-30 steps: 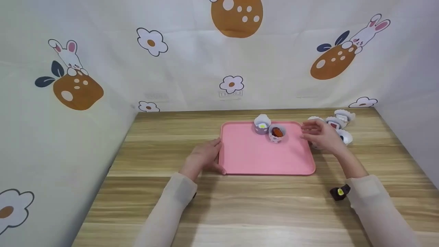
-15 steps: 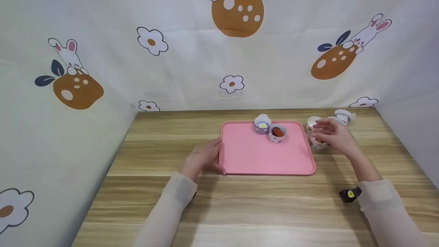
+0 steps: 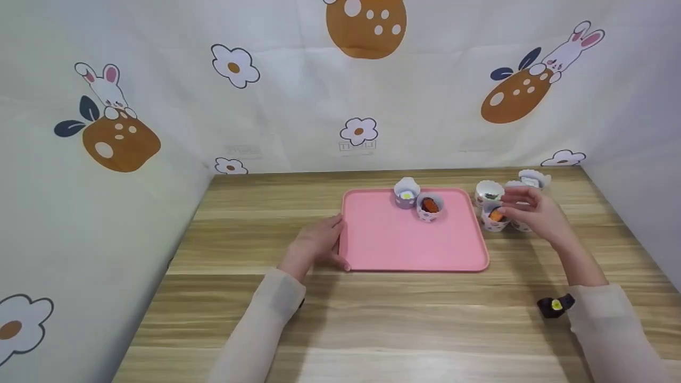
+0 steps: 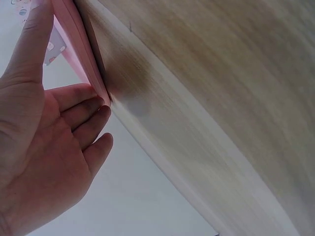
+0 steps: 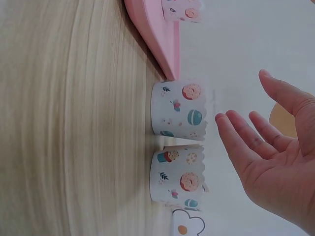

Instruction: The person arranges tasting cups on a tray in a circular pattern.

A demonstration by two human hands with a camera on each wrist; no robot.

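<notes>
Wall (image 3: 292, 109), L to R: 2 bunnies (image 3: 109, 96), 3 brown fruits (image 3: 121, 146), 5 flowers (image 3: 234, 66) visible in head cam, top fruit cut off by frame edge. Wood table (image 3: 239, 213) below.

2 beige sleeves (image 3: 271, 303), 1 per arm. L hand (image 3: 316, 239) at L edge of 1 pink tray (image 3: 404, 244): fingers relaxed, not clenched; fingers + thumb touch rim, thumb by near L corner. L wrist cam agrees: palm off tray, contact at rim only.

Tray flat on table, approx mid-pic, carries 2 cups, side by side nr far edge, R of ctr: L cup (image 3: 405, 202) w/ 1 white + yellow-green pc (image 3: 407, 195), R cup (image 3: 429, 215) w/ 1 dark red-orange pc (image 3: 430, 205).

Just R of tray, on table: at least 5 more cups, bunched; exact qty can't tell, R hand (image 3: 537, 213) covers some. Front L one (image 3: 493, 225) has 1 orange pc (image 3: 497, 214); back L one (image 3: 483, 200) has dk green stuff (image 3: 492, 197). R wrist cam shows 2 of them, upright, donut print on side.

R hand over the bunch, released, palm bare, fingers loosely bent, tips apart from cups in wrist cam. 1 blk wrist unit (image 3: 550, 307) by R cuff.
</notes>
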